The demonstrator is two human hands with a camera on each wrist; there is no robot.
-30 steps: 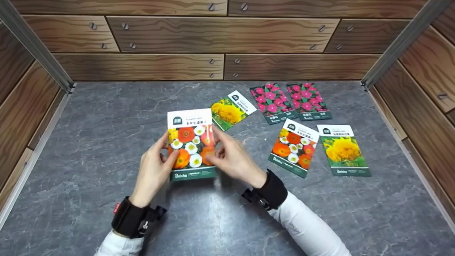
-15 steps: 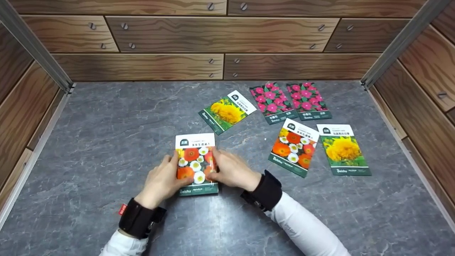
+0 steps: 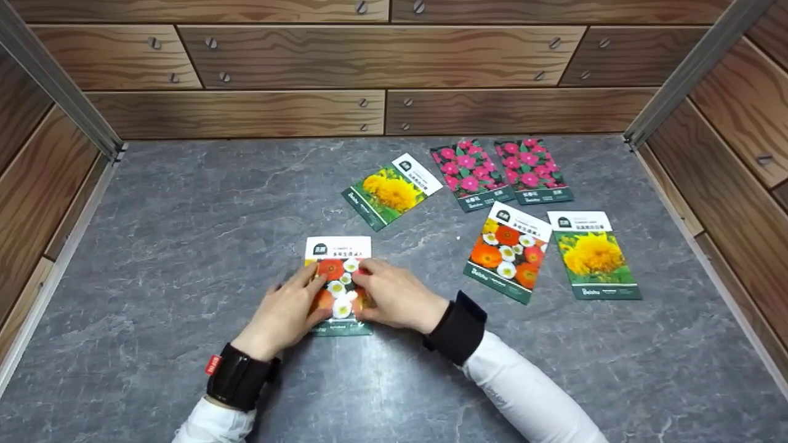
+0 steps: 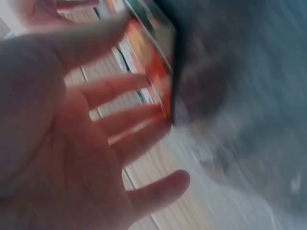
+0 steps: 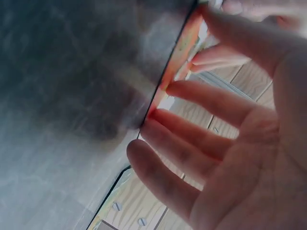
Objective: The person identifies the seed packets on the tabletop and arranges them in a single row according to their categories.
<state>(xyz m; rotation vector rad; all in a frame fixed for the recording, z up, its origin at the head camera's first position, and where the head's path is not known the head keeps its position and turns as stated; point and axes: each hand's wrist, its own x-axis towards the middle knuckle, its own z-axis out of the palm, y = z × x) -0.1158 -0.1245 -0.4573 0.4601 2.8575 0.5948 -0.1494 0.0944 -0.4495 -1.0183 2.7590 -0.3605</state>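
An orange-and-white poppy seed packet (image 3: 340, 288) lies face up on the grey tabletop, its white top edge pointing away from me. My left hand (image 3: 280, 317) rests on its left side, thumb and fingers reaching onto the printed face. From the opposite side my right hand (image 3: 400, 296) touches the face in the same way. In the left wrist view, fairly straight fingers meet the edge of the packet (image 4: 152, 64). The right wrist view likewise has extended fingers against the packet (image 5: 173, 67). Whether other packets lie beneath it cannot be told.
Behind lies a tilted yellow-flower packet (image 3: 391, 192). Two pink-flower packets (image 3: 469, 172) sit farther back right, edges close together. Another poppy packet (image 3: 508, 252) and a second yellow-flower packet (image 3: 595, 255) lie at the right. Wood-patterned walls (image 3: 246, 114) enclose the tabletop.
The poppy packet was held up between both hands; it has come down and toward me onto the tabletop. My fingers have shifted from its sides onto its face.
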